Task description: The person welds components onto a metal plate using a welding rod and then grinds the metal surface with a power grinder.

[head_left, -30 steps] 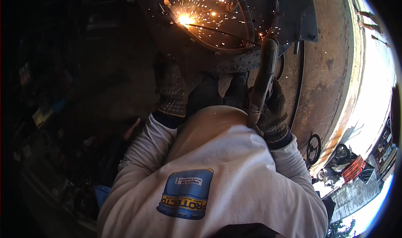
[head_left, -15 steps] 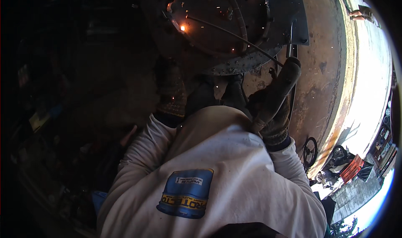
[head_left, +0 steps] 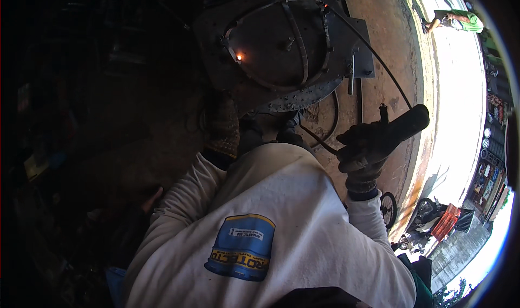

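Note:
My gloved right hand (head_left: pixel 362 152) is closed around a welding electrode holder (head_left: pixel 410 122), held out to the right of the work. From the holder a long thin welding electrode (head_left: pixel 374 50) reaches up and left, its tip glowing red over the far right of a bent metal bar frame (head_left: pixel 302 48). That rounded frame rests on dark steel plates (head_left: pixel 265 64). A bright orange hot spot (head_left: pixel 239 57) glows at the frame's left side. My gloved left hand (head_left: pixel 222 122) is low beside the plates' near left corner; shadow hides its fingers.
A dark cable (head_left: pixel 337 113) curves over the brown ground below the plates. A metal rod (head_left: pixel 352 72) sticks out at their right. Farther right are a person in green (head_left: pixel 457 21), a motorbike (head_left: pixel 425 213) and a red crate (head_left: pixel 447 221). Deep shadow covers the left side.
My right hand has swung right with the electrode holder, taking the electrode's tip from near the hot spot to the frame's far right. The flying sparks are gone, and the hot spot is smaller.

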A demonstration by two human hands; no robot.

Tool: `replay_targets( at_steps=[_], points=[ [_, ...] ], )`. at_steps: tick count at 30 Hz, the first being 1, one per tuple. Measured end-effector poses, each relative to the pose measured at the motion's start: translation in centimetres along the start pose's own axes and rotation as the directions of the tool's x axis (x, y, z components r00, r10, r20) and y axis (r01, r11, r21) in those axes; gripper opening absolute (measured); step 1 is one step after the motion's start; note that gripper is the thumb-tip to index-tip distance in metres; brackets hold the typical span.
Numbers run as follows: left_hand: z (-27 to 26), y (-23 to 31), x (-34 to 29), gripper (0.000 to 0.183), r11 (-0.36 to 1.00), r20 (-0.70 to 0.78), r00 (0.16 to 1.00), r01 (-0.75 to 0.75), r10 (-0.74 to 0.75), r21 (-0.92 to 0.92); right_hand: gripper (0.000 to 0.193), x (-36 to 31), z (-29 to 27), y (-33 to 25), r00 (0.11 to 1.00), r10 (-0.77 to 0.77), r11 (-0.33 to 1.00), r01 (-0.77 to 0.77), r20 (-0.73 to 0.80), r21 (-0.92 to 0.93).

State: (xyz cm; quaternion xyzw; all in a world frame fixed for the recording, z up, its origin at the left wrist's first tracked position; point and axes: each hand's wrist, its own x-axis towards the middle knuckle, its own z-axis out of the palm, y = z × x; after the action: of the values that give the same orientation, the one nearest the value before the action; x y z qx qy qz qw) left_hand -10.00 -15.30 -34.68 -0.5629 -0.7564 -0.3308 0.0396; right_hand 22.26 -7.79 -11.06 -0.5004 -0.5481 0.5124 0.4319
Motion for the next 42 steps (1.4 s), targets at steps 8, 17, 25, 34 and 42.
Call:
replay_targets(
  at_steps=[8, 17, 25, 34, 42],
  points=[
    [-3.5, 3.1, 2.5, 0.039, 0.996, 0.177, 0.983, -0.029, 0.043, -0.080, 0.064, 4.9, -1.8, -3.9, 0.924, -0.329, 0.930, 0.352, -0.193, 0.103],
    [-3.4, 3.3, 3.4, 0.034, 0.997, 0.081, 0.997, 0.015, -0.009, -0.079, 0.050, 13.2, -6.0, -12.0, 0.972, -0.183, 0.947, 0.214, -0.146, 0.238],
    [-1.9, 3.0, 3.7, 0.031, 0.994, -0.036, 0.994, 0.107, -0.106, 0.025, 0.026, 28.5, -10.5, -16.2, 0.784, -0.607, 0.741, 0.617, -0.129, 0.265],
    [-1.7, 3.7, 4.4, 0.029, 0.965, -0.159, 0.965, 0.228, -0.207, 0.129, 0.031, 45.7, -4.4, -16.4, 0.715, -0.616, 0.539, 0.689, -0.331, 0.484],
    [-2.6, 3.8, 3.3, 0.028, 0.915, -0.414, 0.894, 0.298, -0.168, 0.272, 0.061, 48.5, 0.2, -14.5, 0.547, -0.817, 0.575, 0.740, -0.185, -0.351]
  ],
)
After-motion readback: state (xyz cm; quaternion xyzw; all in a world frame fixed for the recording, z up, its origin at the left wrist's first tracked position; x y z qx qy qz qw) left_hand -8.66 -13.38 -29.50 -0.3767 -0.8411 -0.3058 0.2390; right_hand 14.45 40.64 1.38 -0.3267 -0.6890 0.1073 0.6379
